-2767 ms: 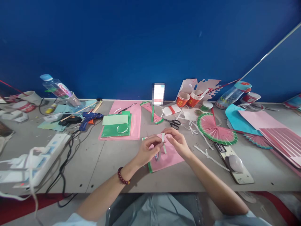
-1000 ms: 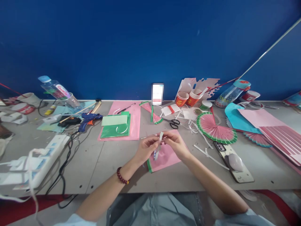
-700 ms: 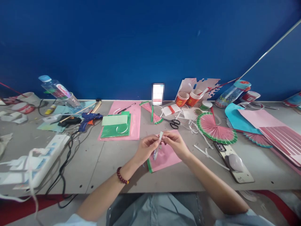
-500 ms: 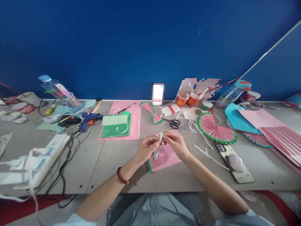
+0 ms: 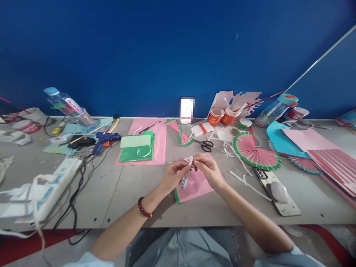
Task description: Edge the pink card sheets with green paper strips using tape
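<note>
Between my two hands is a narrow pale paper strip (image 5: 185, 181), its lower end curling down above a pink paper sheet with a green edge (image 5: 198, 183). My left hand (image 5: 177, 173) pinches the strip near its top, thumb against fingers. Close beside it, my right hand (image 5: 208, 171) has its thumb and fingertips together at the same end of the strip. The pink sheet lies on the table under both hands. Black-handled scissors (image 5: 206, 145) rest just beyond them.
To the right are a watermelon-patterned folded paper fan (image 5: 256, 154) and a phone (image 5: 278, 194). Green paper (image 5: 136, 155) on pink sheets, a blue glue gun (image 5: 105, 141) and a power strip (image 5: 55, 189) with trailing cables lie left. Red paper cups (image 5: 215, 116) stand behind.
Hardly anything differs. Both hands keep their pinch on the strip in the same place, with the view shifted very slightly.
</note>
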`<state>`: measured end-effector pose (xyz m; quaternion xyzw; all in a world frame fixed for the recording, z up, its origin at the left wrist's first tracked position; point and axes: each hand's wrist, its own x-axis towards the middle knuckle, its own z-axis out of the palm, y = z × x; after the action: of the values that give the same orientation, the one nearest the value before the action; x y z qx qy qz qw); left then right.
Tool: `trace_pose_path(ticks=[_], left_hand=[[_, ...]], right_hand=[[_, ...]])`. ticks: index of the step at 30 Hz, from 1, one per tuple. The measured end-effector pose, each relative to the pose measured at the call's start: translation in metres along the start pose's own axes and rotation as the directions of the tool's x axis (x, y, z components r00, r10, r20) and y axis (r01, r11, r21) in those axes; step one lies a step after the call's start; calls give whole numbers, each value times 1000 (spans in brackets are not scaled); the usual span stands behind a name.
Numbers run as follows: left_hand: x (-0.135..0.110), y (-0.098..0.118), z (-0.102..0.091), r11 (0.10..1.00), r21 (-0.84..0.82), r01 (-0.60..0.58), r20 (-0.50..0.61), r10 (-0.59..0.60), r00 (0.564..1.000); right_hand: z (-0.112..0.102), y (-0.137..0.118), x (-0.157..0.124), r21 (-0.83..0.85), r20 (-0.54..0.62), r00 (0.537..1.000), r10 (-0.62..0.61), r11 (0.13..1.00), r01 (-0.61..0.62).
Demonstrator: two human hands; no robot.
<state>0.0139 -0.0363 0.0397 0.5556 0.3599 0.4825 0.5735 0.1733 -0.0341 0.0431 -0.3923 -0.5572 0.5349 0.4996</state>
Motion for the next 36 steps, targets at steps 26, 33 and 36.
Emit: trace_pose_path(ticks=[26,33,36], left_hand=[[-1,2,2,995,96,-40,17,38,999],[-1,1,3,987,139,-78,4,78,997],[-2,1,4,976,180,-124,-26,130,991]], right_hand=[[5,1,0,-32,-127,991,-36,999,32],[6,-7,0,-130,-193,978,-84,990,59],[6,-8,0,-156,-206,972,-110,985,79]])
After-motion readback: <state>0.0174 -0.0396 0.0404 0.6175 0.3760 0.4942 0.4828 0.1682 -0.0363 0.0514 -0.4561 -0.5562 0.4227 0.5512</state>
